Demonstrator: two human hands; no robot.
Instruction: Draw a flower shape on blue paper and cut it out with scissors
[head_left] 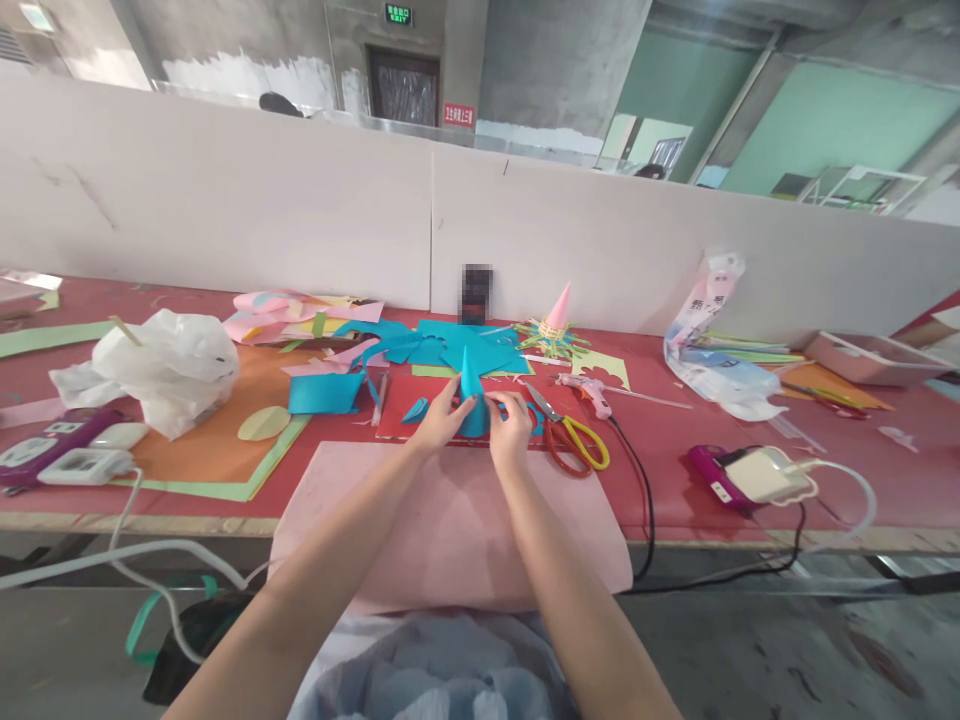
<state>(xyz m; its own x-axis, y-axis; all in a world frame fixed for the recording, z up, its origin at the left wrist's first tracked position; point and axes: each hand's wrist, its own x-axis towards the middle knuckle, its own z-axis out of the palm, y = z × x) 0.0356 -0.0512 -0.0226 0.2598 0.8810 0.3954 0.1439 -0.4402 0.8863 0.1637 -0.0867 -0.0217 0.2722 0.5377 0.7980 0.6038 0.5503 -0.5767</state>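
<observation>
A blue paper cone (470, 385) stands upright, point up, between my two hands over a red sheet at the middle of the table. My left hand (442, 418) grips its left side with the thumb toward the front. On the other side, my right hand (511, 422) has its fingers bent and pinched at the cone's right edge. Small blue paper cutouts (415, 409) lie beside the left hand. Scissors (576, 440) with red and yellow handles rest right of my right hand. Behind them is a pink hot glue gun (589, 393).
Blue paper sheets (480, 348) and a pink cone with a fringed base (556, 320) lie farther back. Crumpled white plastic (169, 365) sits at left. Power strips (750, 477) with cables are on both sides. A white partition (300, 210) closes off the back.
</observation>
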